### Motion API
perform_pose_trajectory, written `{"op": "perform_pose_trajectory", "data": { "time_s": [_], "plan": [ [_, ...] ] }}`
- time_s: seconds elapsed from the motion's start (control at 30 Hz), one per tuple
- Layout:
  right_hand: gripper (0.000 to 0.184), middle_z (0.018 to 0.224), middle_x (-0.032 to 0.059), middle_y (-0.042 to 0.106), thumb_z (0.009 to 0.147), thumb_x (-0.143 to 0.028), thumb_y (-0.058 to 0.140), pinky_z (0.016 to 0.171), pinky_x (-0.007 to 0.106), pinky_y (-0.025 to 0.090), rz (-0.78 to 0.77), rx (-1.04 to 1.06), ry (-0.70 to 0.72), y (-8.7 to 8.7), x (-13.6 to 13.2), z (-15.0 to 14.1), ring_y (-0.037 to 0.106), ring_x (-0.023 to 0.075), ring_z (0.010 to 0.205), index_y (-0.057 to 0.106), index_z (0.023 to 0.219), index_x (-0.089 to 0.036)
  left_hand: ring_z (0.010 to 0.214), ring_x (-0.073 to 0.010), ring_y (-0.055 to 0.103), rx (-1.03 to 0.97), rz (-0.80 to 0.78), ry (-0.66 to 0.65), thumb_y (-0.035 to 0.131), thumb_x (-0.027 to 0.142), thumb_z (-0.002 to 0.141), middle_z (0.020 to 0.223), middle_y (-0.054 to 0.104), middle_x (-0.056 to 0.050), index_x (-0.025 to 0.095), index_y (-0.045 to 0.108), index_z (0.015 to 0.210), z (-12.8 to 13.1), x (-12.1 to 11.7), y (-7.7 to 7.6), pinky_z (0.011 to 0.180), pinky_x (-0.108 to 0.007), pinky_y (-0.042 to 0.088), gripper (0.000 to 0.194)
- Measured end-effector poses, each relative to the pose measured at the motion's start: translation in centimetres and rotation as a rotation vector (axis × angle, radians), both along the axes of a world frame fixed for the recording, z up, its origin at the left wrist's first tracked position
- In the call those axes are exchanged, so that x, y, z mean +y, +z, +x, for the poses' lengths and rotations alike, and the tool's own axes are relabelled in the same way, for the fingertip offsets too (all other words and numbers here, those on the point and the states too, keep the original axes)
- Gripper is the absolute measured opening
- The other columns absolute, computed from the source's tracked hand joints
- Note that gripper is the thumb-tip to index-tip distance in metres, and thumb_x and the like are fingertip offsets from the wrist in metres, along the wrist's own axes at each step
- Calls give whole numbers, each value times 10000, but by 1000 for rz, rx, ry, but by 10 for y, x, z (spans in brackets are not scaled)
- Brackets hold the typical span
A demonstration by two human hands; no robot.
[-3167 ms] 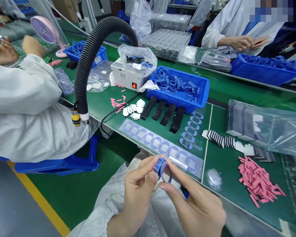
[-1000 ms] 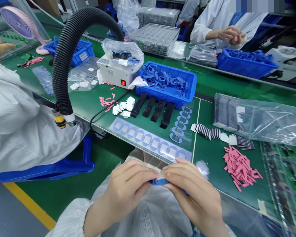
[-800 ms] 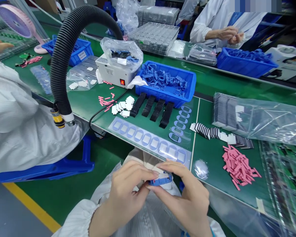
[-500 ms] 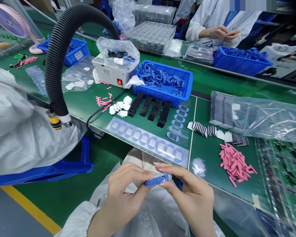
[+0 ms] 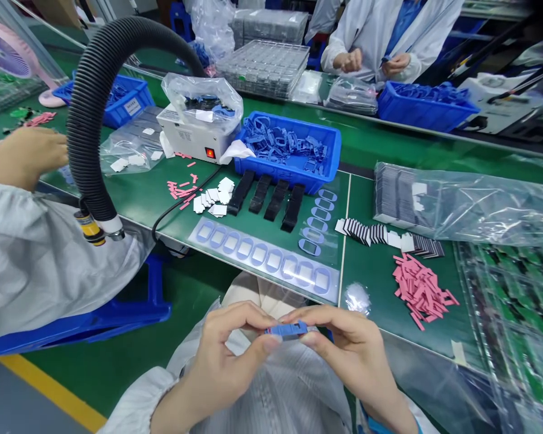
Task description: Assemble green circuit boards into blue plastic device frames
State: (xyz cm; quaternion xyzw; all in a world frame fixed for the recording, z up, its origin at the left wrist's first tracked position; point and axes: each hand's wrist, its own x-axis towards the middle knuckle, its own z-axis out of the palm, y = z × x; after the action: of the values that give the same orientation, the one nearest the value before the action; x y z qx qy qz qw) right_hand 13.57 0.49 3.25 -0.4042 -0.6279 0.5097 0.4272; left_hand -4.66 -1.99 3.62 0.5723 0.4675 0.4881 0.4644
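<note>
One green workbench (image 5: 364,147) carries a blue bin (image 5: 289,179), which is heaped with blue plastic frames (image 5: 280,144). Compared with a moment earlier, the single blue frame (image 5: 286,330) is held flatter, level and edge-on, just off the bench's near edge on the person's side. It is pinched between the left hand (image 5: 226,355) and the right hand (image 5: 344,343), both closed on it at the fingertips.

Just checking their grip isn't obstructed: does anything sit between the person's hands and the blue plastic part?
Nothing visible does: the left hand and right hand pinch the blue plastic part directly from either end.
</note>
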Motion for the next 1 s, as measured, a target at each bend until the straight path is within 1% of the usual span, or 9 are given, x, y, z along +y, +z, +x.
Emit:
{"op": "perform_pose_trajectory", "data": {
  "time_s": [0.13, 0.33, 0.47, 0.53, 0.63, 0.73, 0.83, 0.93, 1.0],
  "plan": [
    [95, 891, 40, 773, 841, -194, 643, 692, 270, 618, 74, -66, -2, 1, -4, 0, 740, 188, 808, 703, 902, -234, 584, -145, 646, -48, -23, 95, 649, 255, 826, 637, 704, -28, 188, 694, 742, 6, 2, -2, 530, -221, 525, 117],
    [93, 808, 32, 763, 841, -166, 618, 636, 246, 604, 200, -174, -126, -4, -5, -6, 730, 177, 715, 691, 853, -224, 569, -125, 646, -155, -86, 157, 665, 269, 818, 630, 696, -11, 190, 701, 737, 12, 1, -10, 520, -192, 532, 119],
    [124, 900, 29, 763, 861, -164, 603, 723, 262, 607, 235, -244, -172, -12, -8, -12, 732, 177, 819, 670, 938, -235, 592, -126, 655, -206, -116, 209, 685, 271, 806, 653, 706, -12, 191, 711, 743, 13, 0, -17, 545, -197, 542, 105],
    [159, 969, 36, 752, 839, -193, 646, 778, 292, 605, 272, -299, -222, -16, -11, -17, 723, 188, 887, 644, 992, -237, 646, -139, 683, -237, -127, 252, 696, 275, 800, 691, 729, -20, 197, 720, 753, 16, 1, -19, 592, -209, 560, 94],
    [292, 1016, 60, 736, 767, -247, 736, 803, 345, 605, 320, -335, -352, -21, -16, -26, 713, 220, 928, 604, 1027, -230, 683, -157, 707, -289, -123, 285, 705, 289, 794, 726, 747, -28, 203, 725, 766, 24, 1, -20, 615, -229, 584, 92],
    [275, 995, 57, 737, 764, -220, 740, 791, 356, 606, 351, -304, -424, -22, -18, -30, 714, 225, 919, 599, 1000, -232, 712, -178, 724, -324, -95, 270, 698, 307, 802, 747, 761, -44, 200, 725, 782, 28, 1, -20, 639, -260, 602, 112],
    [213, 946, 41, 751, 770, -183, 733, 769, 331, 614, 356, -253, -388, -17, -16, -26, 729, 210, 858, 626, 946, -239, 701, -185, 723, -297, -51, 253, 695, 309, 806, 734, 764, -57, 195, 734, 790, 25, 0, -20, 633, -273, 605, 121],
    [161, 927, 36, 766, 792, -155, 705, 748, 301, 623, 335, -236, -238, -8, -11, -15, 741, 205, 829, 669, 924, -240, 661, -179, 709, -208, 23, 228, 701, 302, 800, 705, 760, -57, 201, 751, 796, 18, -1, -21, 603, -268, 592, 112],
    [155, 922, 30, 771, 815, -136, 674, 731, 277, 627, 307, -240, -126, -4, -8, -6, 745, 201, 828, 686, 930, -239, 652, -177, 710, -173, 54, 188, 715, 291, 789, 698, 766, -55, 212, 762, 811, 13, -1, -21, 601, -264, 590, 95]
  ]
}}
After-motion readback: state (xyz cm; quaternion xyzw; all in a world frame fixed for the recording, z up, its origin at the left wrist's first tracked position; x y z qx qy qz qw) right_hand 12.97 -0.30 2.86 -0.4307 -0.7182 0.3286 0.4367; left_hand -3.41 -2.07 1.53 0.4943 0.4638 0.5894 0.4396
